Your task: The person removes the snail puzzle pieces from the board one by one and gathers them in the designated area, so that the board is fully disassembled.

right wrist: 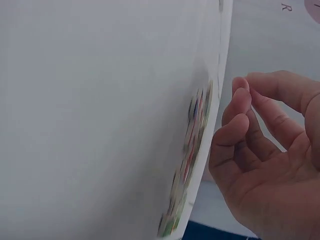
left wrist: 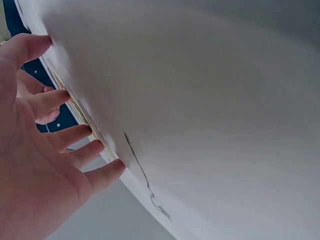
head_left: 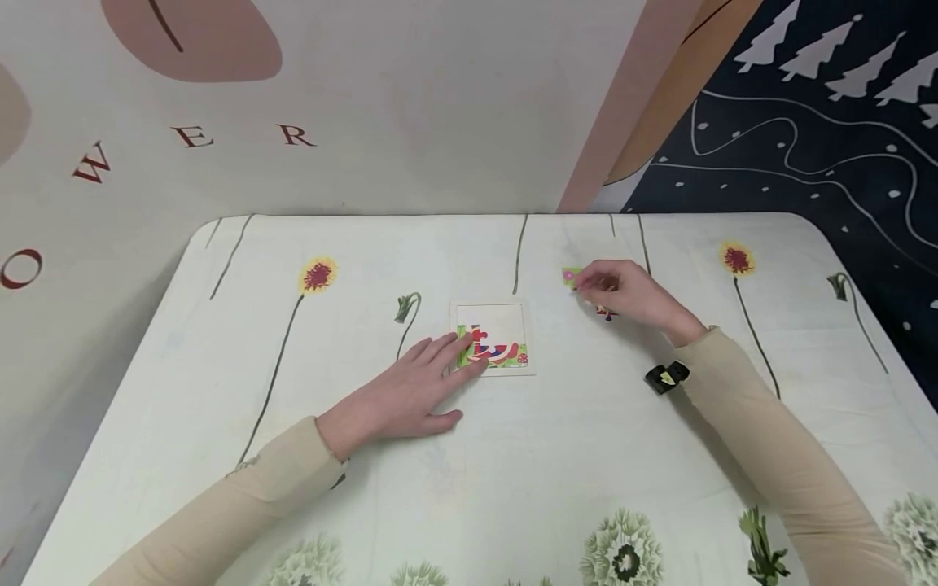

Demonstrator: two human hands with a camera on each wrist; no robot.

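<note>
A square puzzle board (head_left: 489,299) lies on the table, with joined pieces (head_left: 498,352) along its lower part and a bare upper part. My left hand (head_left: 410,391) rests flat with spread fingers over its lower left side; the left wrist view shows the same hand (left wrist: 45,145) with its fingers apart. To the right of the board, my right hand (head_left: 633,295) is above loose pieces, its fingertips beside a green piece with a pink flower (head_left: 569,277). In the right wrist view this hand (right wrist: 270,145) has curled fingers meeting the thumb, with no piece visible between them.
Another colourful piece (head_left: 607,312) lies partly under the right hand. Seen edge-on in the right wrist view, several loose pieces (right wrist: 187,162) lie in a row. The flower-printed tablecloth (head_left: 528,472) reaches the wall (head_left: 440,146) behind.
</note>
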